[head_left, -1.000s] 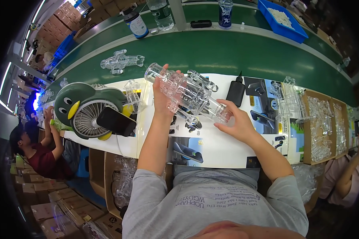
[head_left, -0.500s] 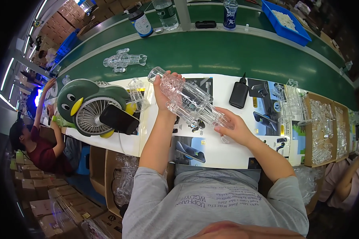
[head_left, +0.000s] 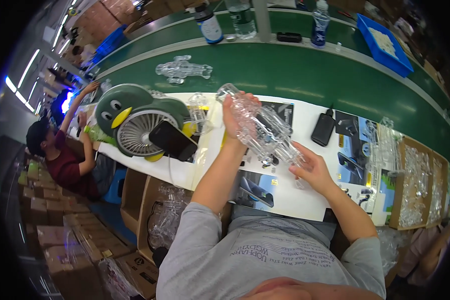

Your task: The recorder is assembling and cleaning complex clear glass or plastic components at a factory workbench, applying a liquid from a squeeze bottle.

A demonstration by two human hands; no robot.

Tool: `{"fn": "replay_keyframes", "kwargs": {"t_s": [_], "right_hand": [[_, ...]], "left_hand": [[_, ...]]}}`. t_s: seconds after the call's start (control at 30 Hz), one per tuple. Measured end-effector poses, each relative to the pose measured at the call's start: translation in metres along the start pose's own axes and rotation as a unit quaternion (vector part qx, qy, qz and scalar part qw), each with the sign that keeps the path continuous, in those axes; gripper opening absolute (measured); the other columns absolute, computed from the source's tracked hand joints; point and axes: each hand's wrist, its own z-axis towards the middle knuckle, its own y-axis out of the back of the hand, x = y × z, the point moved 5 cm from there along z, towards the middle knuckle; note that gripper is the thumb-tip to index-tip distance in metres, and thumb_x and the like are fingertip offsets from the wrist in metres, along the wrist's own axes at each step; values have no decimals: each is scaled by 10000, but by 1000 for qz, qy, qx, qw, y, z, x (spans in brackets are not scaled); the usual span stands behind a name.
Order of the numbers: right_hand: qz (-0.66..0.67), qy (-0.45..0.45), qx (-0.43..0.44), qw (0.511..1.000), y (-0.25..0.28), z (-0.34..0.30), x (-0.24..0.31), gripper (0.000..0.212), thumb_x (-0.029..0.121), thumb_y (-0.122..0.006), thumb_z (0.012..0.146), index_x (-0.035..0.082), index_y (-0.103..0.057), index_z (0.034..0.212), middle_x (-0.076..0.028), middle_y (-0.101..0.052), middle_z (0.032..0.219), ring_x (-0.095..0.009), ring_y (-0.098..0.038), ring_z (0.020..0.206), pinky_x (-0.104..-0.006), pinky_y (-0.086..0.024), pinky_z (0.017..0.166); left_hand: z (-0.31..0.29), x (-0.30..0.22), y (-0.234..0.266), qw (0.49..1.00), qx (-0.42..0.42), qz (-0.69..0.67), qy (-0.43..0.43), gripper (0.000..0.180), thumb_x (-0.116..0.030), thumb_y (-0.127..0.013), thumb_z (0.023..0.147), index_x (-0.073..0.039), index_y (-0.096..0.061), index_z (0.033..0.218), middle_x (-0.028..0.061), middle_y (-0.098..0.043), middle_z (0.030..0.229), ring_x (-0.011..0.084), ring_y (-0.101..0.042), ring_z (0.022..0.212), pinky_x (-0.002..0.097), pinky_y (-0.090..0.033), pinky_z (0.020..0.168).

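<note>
A clear, figure-shaped plastic piece [head_left: 271, 131] with limb-like parts slants above the white printed sheet. My left hand [head_left: 233, 122] is closed around its upper part, near the round open end. At its lower end, the fingers of my right hand [head_left: 312, 171] close on the leg-like part. Beyond them on the green bench lies a similar clear figure [head_left: 185, 70]. Another clear piece [head_left: 198, 114] rests on the sheet left of my left hand. Right of the held figure is a black squeeze bottle [head_left: 324, 128] with a thin nozzle.
A penguin-shaped fan [head_left: 130, 117] stands at left, a black phone [head_left: 172, 141] leaning on it. Clear pieces fill a cardboard tray [head_left: 399, 200] at right and a box [head_left: 144, 220] below left. Bottles and a blue tray [head_left: 385, 52] line the back. A co-worker [head_left: 67, 160] sits at left.
The whole view has swung, so the bench and its objects appear farther right. Both hands keep holding the clear figure, at much the same slant.
</note>
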Motion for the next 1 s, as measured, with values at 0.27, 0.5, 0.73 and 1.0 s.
{"fn": "replay_keyframes", "kwargs": {"t_s": [0.27,0.5,0.73,1.0], "right_hand": [[20,-12,-13,1000,-1,1,-1,650,42,-628,796,15,-321,1368,-71,-551,1014,-99,-535,773,-247,-477,622],[-59,-15,-3,998,3,0,6,667,101,-684,763,-6,-344,1327,-37,-549,899,-96,-534,754,-242,-462,627],[-117,-73,48,989,-7,-6,11,632,123,-727,713,-17,-395,1232,-51,-547,844,-78,-531,696,-198,-436,595],[-3,-121,69,990,-17,-8,4,650,50,-703,721,-27,-329,1248,-60,-548,765,-120,-582,614,-241,-474,557]], "left_hand": [[-6,-5,-2,999,-3,3,-40,363,-410,-515,869,-56,-503,946,119,-577,833,245,-570,798,350,-471,765],[-11,-3,-12,999,0,51,-15,364,-393,-536,868,-57,-497,1002,122,-584,898,245,-581,853,360,-473,798],[-17,6,-22,991,101,65,52,371,-341,-561,854,-65,-494,1093,145,-561,1100,286,-521,1102,422,-413,985],[-17,14,-13,989,128,42,68,414,-343,-570,783,-89,-496,1101,128,-562,929,262,-574,898,416,-454,867]]}}
